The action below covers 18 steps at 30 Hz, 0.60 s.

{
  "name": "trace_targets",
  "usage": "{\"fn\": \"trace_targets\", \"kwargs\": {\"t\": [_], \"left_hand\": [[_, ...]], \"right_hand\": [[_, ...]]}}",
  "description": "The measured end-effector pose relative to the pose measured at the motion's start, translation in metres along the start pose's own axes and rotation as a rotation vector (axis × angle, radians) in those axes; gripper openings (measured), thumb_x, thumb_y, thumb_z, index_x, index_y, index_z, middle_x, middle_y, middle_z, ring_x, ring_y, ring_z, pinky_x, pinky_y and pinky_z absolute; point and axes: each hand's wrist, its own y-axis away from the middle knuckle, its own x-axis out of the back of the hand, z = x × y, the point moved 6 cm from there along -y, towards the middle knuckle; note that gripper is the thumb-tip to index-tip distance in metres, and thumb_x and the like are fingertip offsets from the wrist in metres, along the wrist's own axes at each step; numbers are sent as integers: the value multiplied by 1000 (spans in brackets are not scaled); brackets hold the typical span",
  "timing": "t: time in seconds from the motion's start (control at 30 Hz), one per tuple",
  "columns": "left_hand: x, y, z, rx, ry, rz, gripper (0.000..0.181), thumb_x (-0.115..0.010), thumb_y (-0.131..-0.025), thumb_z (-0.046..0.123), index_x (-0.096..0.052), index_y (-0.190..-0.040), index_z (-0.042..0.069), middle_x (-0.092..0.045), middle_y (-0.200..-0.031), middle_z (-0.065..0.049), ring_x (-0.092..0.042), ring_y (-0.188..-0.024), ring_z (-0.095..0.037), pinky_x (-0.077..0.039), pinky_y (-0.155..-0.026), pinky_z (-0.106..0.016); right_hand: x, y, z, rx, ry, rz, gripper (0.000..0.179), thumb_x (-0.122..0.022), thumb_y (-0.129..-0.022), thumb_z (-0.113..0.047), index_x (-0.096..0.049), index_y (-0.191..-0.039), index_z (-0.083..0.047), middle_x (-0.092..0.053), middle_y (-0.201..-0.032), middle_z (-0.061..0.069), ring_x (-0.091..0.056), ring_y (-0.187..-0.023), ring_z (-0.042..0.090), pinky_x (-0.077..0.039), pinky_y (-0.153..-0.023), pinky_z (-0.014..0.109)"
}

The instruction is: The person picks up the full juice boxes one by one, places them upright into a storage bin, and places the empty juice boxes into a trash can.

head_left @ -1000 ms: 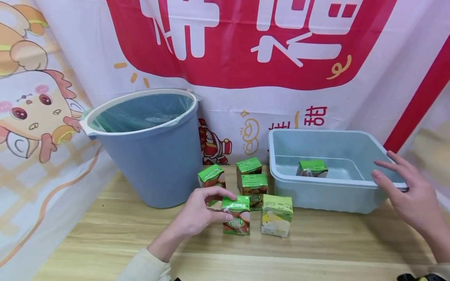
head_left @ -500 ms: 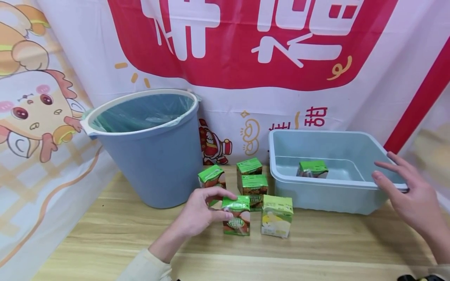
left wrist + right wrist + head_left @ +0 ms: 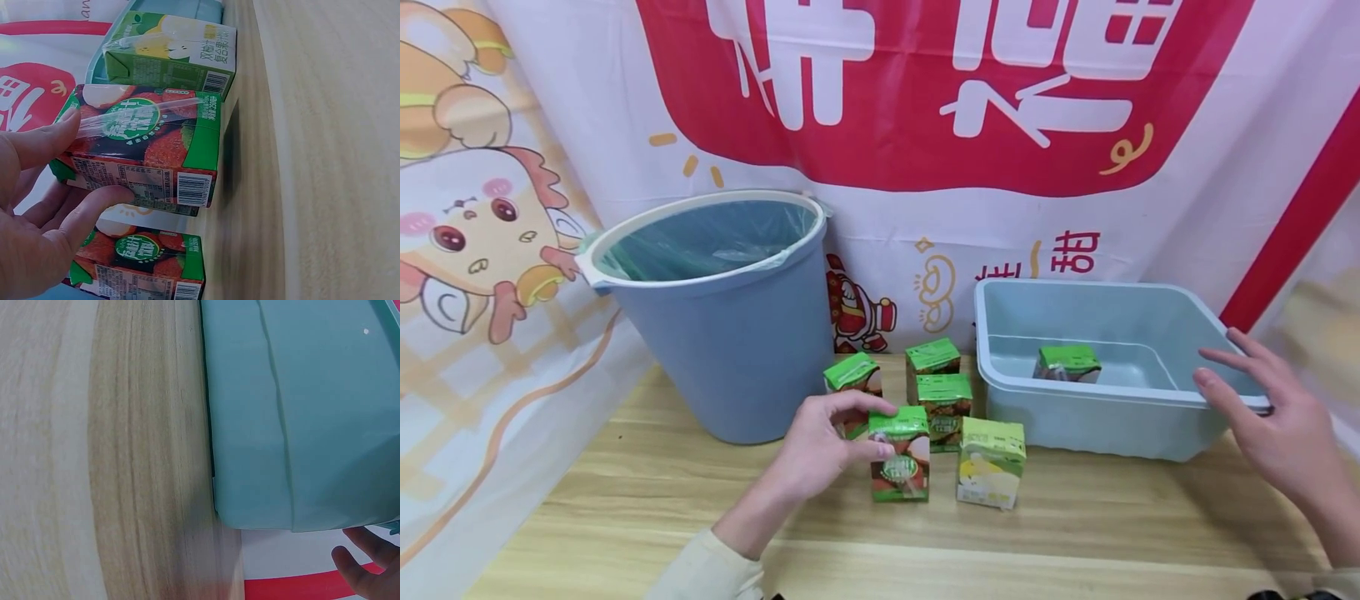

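A red and white printed cloth hung behind the pale blue tub, which stood on a wood-grain table. In front of the tub and off to its left, a person's left hand pinched a red and green juice carton between thumb and fingers, the carton standing roughly upright, a clear-wrapped straw slanting across its face. A yellow-green carton stood nearer the tub, just before its left front corner. Just left of the tub were a front green-topped carton and a rear green-topped carton; farther left of it stood an outer green-topped carton, partly hidden by the hand. Another green-topped carton sat inside the tub, by its front wall and left of its middle. Well left of the tub rose a blue bin with a plastic liner. At the tub's right end, the right hand had its fingers spread by the rim, gripping nothing; whether each fingertip touched could not be told.
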Motion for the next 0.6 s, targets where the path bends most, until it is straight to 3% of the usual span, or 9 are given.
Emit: {"fn": "trace_targets", "kwargs": {"t": [0.13, 0.27, 0.37, 0.4, 0.43, 0.47, 0.53, 0.6], "left_hand": [[3, 1, 4, 20, -7, 23, 40, -94, -76, 9, -82, -110, 24, -76, -121, 1, -67, -101, -26, -54, -82, -32], [4, 0, 10, 15, -19, 38, 39, -94, -76, 12, -82, -109, 27, -78, -118, 6, -66, -107, -21, -52, -94, -40], [5, 1, 16, 2, -19, 49, 39, -95, -76, 13, -82, -110, 27, -79, -117, 6, -67, -109, -19, -52, -97, -41], [6, 1, 18, -2, -18, 55, 39, -95, -76, 14, -82, -110, 28, -79, -117, 6, -67, -107, -19, -53, -95, -40], [7, 2, 20, -9, -16, 63, 39, -95, -76, 13, -82, -111, 27, -79, -117, 6, -68, -106, -19, -54, -94, -38], [9, 3, 21, -15, -18, 72, 39, -95, -76, 13, -82, -111, 27, -79, -117, 6, -69, -105, -20, -55, -92, -36], [13, 4, 26, -32, -26, 92, 39, -95, -77, 13, -82, -111, 27, -80, -113, 5, -69, -99, -21, -55, -86, -32], [16, 5, 30, -50, -37, 109, 39, -95, -77, 14, -82, -112, 27, -80, -107, 3, -67, -93, -21, -53, -78, -27]], "right_hand": [[1, 0, 1, 8, -11, 3, 57, -66, -104, -37, -56, -154, -12, -21, -177, -16, -18, -164, 43, -23, -78, -6], [4, 1, 3, 5, -14, 8, 56, -66, -104, -38, -56, -153, -12, -22, -172, -28, -18, -164, 42, -25, -74, -6], [6, 2, 4, 5, -15, 14, 56, -67, -104, -36, -57, -153, -11, -22, -172, -28, -17, -165, 41, -25, -71, -6], [6, 2, 3, 4, -17, 12, 56, -66, -104, -36, -56, -153, -10, -22, -174, -24, -16, -165, 42, -36, -82, -4], [6, 2, 3, 4, -20, 11, 56, -66, -104, -35, -56, -153, -10, -21, -175, -22, -16, -165, 41, -36, -89, -2], [5, 2, 2, 4, -29, 8, 56, -66, -104, -35, -55, -153, -9, -21, -176, -19, -15, -165, 42, -43, -103, 8], [3, 2, 1, 1, -36, 2, 56, -65, -105, -35, -54, -154, -10, -20, -177, -16, -14, -165, 41, -35, -125, 29], [2, 2, -1, 1, -53, 0, 56, -64, -105, -34, -53, -155, -8, -20, -178, -13, -14, -165, 43, -21, -132, 56]]}}
